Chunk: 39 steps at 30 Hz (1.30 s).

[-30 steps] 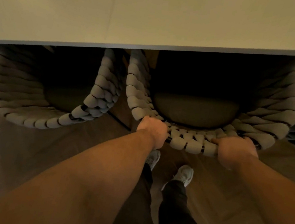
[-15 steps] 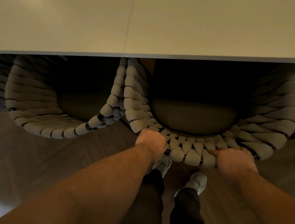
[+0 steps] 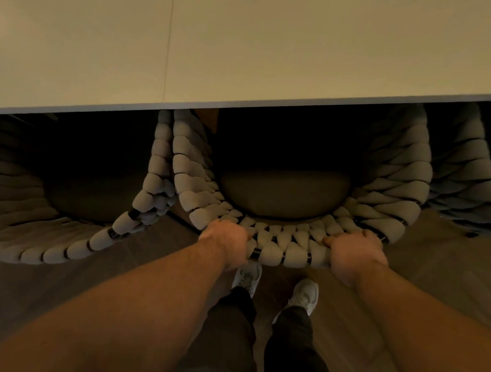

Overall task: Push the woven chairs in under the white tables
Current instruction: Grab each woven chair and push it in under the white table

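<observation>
Gripping the woven chair [image 3: 281, 246] by its rim with left hand [image 3: 225, 241] and right hand [image 3: 354, 254], fingers curled. Sitting partly under the white desk [image 3: 284, 46].

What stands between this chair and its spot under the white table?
Nothing visible. The left hand and right hand grip the woven chair, already partly under the white table. A neighbouring chair crowds its left side; the dark space beneath cannot be judged.

My left hand [image 3: 226, 245] and right hand [image 3: 352, 257] grip the near rim of a grey round woven-rope chair [image 3: 280, 248], whose front runs ahead of them under the white flat tabletop [image 3: 253, 49]. A second woven chair [image 3: 33, 241] lies left of my left hand, and a third woven chair [image 3: 476, 187] lies right of my right.
</observation>
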Each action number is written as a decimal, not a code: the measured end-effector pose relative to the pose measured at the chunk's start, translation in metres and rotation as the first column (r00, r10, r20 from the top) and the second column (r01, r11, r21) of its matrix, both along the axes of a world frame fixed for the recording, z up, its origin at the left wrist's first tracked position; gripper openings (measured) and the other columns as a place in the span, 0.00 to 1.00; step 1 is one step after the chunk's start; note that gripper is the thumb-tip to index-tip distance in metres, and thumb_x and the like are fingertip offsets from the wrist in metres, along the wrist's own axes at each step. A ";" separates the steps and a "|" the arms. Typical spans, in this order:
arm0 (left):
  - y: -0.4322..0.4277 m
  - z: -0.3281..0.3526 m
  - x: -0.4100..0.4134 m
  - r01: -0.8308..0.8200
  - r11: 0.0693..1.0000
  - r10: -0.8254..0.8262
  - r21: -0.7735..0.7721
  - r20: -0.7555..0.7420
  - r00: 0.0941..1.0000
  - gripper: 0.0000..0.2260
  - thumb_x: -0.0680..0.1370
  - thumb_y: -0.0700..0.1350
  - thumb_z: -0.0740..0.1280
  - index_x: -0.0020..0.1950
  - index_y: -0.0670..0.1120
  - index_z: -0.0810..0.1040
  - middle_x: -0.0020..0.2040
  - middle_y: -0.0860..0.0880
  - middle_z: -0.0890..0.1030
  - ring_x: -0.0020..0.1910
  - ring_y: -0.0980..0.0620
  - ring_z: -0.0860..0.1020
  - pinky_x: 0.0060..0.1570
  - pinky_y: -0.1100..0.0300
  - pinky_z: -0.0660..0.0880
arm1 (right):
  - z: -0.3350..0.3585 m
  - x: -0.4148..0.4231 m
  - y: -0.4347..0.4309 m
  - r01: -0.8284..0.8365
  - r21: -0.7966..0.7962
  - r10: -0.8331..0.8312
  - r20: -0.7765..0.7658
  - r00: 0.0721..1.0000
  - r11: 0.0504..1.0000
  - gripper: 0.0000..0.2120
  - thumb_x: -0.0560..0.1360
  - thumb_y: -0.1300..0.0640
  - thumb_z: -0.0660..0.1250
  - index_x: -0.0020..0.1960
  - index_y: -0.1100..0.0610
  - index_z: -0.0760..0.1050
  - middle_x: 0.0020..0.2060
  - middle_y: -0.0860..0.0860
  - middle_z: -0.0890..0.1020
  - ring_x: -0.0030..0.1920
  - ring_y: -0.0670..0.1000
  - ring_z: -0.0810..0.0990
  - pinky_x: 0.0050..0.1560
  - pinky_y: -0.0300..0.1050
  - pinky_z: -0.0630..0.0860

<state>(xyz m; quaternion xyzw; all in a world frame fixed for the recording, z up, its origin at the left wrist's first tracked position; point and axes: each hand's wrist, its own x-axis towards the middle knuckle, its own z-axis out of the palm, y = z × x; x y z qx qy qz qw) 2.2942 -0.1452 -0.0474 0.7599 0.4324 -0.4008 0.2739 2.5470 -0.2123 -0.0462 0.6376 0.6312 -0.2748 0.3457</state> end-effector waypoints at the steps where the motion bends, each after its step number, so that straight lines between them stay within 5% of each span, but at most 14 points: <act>1: 0.000 0.002 0.000 -0.006 1.000 0.006 -0.003 0.001 1.000 0.24 0.81 0.58 0.69 0.75 0.52 0.73 0.67 0.46 0.78 0.66 0.43 0.75 0.69 0.45 0.71 | 0.002 -0.001 -0.004 0.020 0.022 -0.020 -0.011 1.000 1.000 0.25 0.81 0.50 0.65 0.77 0.42 0.68 0.72 0.48 0.76 0.73 0.55 0.71 0.78 0.63 0.57; 4: -0.001 0.010 0.004 -0.032 0.999 0.031 -0.019 -0.019 0.999 0.27 0.81 0.58 0.69 0.78 0.51 0.71 0.70 0.46 0.77 0.67 0.44 0.75 0.68 0.46 0.74 | 0.011 -0.004 -0.017 0.072 0.076 -0.068 -0.052 0.996 0.995 0.21 0.81 0.52 0.64 0.74 0.43 0.71 0.67 0.50 0.78 0.70 0.56 0.73 0.77 0.63 0.56; 10: 0.001 0.030 0.023 -0.017 1.000 0.018 -0.017 0.037 0.999 0.21 0.80 0.60 0.68 0.71 0.53 0.78 0.61 0.50 0.81 0.58 0.49 0.80 0.61 0.51 0.79 | 0.052 0.002 -0.041 0.370 0.138 -0.342 -0.192 0.920 0.919 0.19 0.80 0.57 0.65 0.70 0.46 0.76 0.62 0.50 0.79 0.60 0.55 0.78 0.63 0.53 0.77; 21: -0.008 0.098 0.142 0.048 0.989 -0.085 0.142 0.264 0.961 0.24 0.82 0.52 0.70 0.78 0.54 0.72 0.72 0.52 0.77 0.70 0.50 0.76 0.67 0.55 0.74 | 0.122 0.092 -0.093 0.662 0.299 -0.620 -0.233 0.749 0.687 0.27 0.80 0.62 0.64 0.77 0.46 0.72 0.72 0.52 0.77 0.70 0.56 0.76 0.70 0.54 0.75; 35: -0.097 0.123 0.360 -0.063 0.970 -0.028 0.235 0.366 0.930 0.29 0.80 0.52 0.73 0.80 0.60 0.67 0.74 0.50 0.75 0.68 0.48 0.78 0.60 0.54 0.80 | 0.140 0.311 -0.194 0.676 0.384 -0.635 -0.248 0.732 0.629 0.21 0.81 0.61 0.67 0.72 0.48 0.75 0.66 0.52 0.80 0.66 0.55 0.78 0.72 0.58 0.73; 39: -0.111 0.122 0.409 -0.046 0.976 -0.043 0.213 0.396 0.917 0.31 0.80 0.50 0.74 0.81 0.58 0.66 0.79 0.51 0.71 0.76 0.47 0.71 0.70 0.52 0.74 | 0.144 0.362 -0.206 0.651 0.404 -0.615 -0.236 0.753 0.643 0.22 0.80 0.61 0.66 0.73 0.49 0.75 0.66 0.52 0.80 0.67 0.55 0.78 0.75 0.58 0.70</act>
